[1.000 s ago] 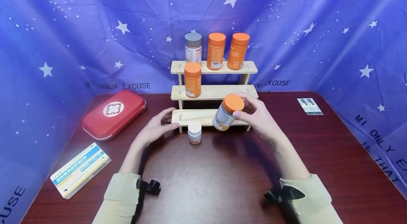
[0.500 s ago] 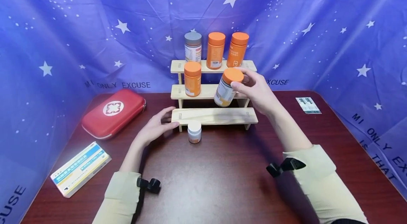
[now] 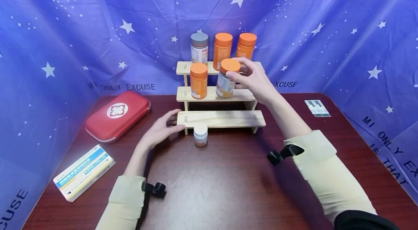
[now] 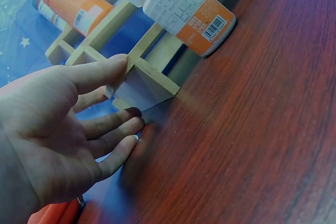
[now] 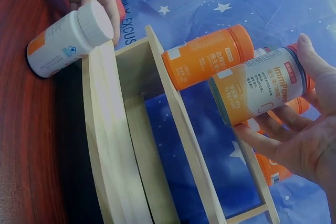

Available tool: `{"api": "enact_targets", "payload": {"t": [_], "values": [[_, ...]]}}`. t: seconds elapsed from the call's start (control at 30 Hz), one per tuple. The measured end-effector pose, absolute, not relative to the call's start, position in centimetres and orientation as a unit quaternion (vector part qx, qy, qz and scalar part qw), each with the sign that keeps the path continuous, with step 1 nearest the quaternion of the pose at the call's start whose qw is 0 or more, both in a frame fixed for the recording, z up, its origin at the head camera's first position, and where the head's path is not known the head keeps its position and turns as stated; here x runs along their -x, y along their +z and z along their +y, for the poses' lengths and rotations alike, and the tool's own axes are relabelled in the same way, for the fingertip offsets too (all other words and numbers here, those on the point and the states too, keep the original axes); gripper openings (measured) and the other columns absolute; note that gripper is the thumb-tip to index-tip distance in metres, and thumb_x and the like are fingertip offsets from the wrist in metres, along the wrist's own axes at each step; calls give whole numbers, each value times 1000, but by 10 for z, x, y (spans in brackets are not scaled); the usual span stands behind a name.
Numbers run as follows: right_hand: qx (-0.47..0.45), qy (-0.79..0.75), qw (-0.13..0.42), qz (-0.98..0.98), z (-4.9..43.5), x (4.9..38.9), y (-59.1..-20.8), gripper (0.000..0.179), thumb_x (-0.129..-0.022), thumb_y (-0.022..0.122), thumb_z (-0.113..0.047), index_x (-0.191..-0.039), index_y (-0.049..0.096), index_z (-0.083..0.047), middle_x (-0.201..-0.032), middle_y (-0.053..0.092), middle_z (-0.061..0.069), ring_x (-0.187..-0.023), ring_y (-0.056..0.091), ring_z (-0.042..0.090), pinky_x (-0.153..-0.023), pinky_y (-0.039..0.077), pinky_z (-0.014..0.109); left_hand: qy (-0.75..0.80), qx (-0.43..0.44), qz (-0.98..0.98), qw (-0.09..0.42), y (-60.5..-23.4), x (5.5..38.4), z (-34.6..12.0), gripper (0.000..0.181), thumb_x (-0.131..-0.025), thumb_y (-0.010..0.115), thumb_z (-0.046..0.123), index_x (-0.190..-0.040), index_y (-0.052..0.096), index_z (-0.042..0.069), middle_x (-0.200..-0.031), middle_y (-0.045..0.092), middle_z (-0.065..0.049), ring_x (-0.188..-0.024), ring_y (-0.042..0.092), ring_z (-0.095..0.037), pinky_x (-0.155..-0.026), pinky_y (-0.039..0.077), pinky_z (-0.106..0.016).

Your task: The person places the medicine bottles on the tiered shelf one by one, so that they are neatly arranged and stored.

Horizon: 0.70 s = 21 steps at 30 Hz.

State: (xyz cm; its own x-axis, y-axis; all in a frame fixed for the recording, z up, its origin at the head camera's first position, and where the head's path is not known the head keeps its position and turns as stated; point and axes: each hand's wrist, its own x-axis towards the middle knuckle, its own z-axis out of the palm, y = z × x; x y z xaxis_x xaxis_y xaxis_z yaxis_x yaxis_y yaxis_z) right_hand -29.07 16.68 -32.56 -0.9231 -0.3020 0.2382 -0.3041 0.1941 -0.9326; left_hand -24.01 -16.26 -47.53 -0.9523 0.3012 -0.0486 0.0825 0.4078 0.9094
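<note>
My right hand [image 3: 253, 77] grips a pill bottle [image 3: 225, 84] with an orange cap and a white, grey and yellow label. The bottle is nearly upright over the middle tier of a three-tier wooden rack [image 3: 222, 119], right of an orange bottle [image 3: 198, 81]. In the right wrist view a gap shows between the held bottle's base [image 5: 223, 98] and the shelf edge. My left hand [image 3: 160, 131] holds the left end of the lowest tier between thumb and index finger; its other fingers [image 4: 113, 127] are loose. Before that tier stands a small white bottle [image 3: 200, 135].
On the top tier stand a grey-capped bottle [image 3: 199, 46] and two orange bottles, one [image 3: 223, 50] in the middle and one [image 3: 245, 45] partly behind my right hand. A red first-aid case [image 3: 117, 115] and a medicine box [image 3: 84, 172] lie left; a card [image 3: 317, 108] lies right.
My right hand has lifted the orange-capped bottle from in front of the lowest tier up and back to the middle tier, straightening it. My left hand has stayed at the rack.
</note>
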Motion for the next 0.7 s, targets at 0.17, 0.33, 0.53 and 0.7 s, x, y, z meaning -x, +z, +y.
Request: {"api": "enact_targets", "payload": {"t": [0.17, 0.33, 0.53, 0.7], "values": [[-166, 599, -16, -783, 162, 297, -327, 45, -97, 70, -23, -140, 58, -20, -124, 66, 7, -116, 64, 20, -90, 62, 42, 531, -116, 833, 102, -475, 240, -163, 74, -96, 73, 24, -159, 35, 11, -150, 55, -20, -137, 55, -38, -114, 45, -53], [-158, 587, -21, -794, 158, 302, -332, 45, -98, 71, -27, -140, 57, -21, -125, 63, 8, -118, 63, 23, -92, 61, 48, 532, -115, 833, 101, -475, 240, -163, 74, -96, 73, 24, -159, 36, 12, -150, 55, -20, -137, 55, -38, -114, 46, -53], [-150, 581, -14, -800, 155, 308, -339, 46, -96, 73, -30, -138, 58, -22, -129, 64, 11, -119, 63, 24, -91, 61, 51, 535, -115, 831, 102, -476, 241, -162, 73, -96, 73, 22, -159, 36, 12, -150, 55, -20, -137, 56, -38, -113, 46, -53], [-145, 586, -16, -797, 154, 309, -344, 47, -95, 74, -31, -138, 59, -21, -125, 65, 10, -118, 63, 22, -94, 60, 53, 535, -112, 831, 102, -476, 241, -161, 73, -96, 73, 22, -158, 37, 12, -149, 56, -21, -137, 56, -39, -114, 46, -54]]}}
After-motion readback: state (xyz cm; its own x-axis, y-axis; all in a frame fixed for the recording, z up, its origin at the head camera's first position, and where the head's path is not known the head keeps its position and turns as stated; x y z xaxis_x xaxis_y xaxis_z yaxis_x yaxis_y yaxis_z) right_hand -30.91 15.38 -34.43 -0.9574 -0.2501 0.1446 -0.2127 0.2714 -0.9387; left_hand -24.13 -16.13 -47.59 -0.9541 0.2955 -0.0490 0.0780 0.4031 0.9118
